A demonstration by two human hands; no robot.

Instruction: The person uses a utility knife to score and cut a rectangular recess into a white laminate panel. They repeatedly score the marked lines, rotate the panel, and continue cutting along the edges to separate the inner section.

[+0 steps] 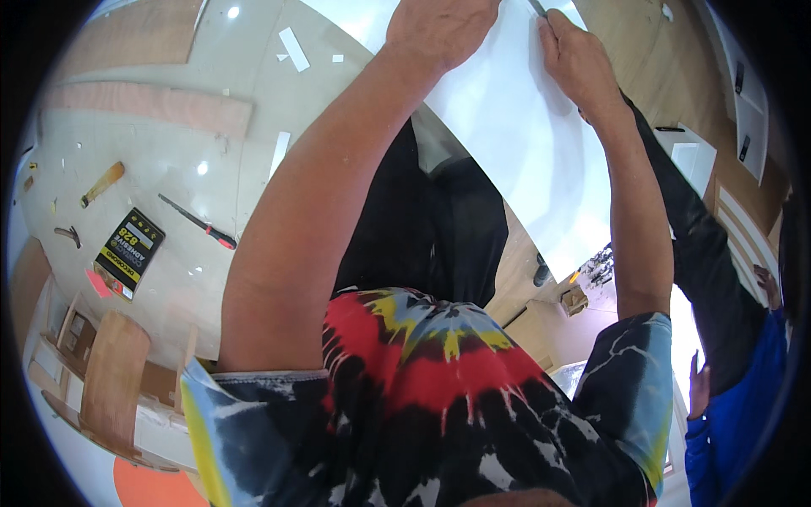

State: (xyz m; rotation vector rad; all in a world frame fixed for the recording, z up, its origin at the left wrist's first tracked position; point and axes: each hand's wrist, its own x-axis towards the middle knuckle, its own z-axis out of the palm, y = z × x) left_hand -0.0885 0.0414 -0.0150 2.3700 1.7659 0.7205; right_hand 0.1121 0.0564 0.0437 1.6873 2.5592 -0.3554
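head, left of 2 fisheyes | faces down | shirt (439, 380) near, hands (583, 63) farther

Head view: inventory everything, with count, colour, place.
White sheet: one, white, upper middle
Slim object: one, grey, top edge
Saw: one, red-black handle, left
Container: one, black-yellow, left
Wooden-handled tool: one, tan, left
Boards: two, brown and pinkish, upper left
White scraps: several, white, upper left
Wooden panel: one, brown, lower left
White panels: several, white, upper right
Worker: one, blue top, right
Patterned shirt: one, multicoloured, bottom middle
Trousers: one pair, black, middle
Forearms: two, bare, centre
Left grip: one, bare, top middle
Right grip: one, bare, top
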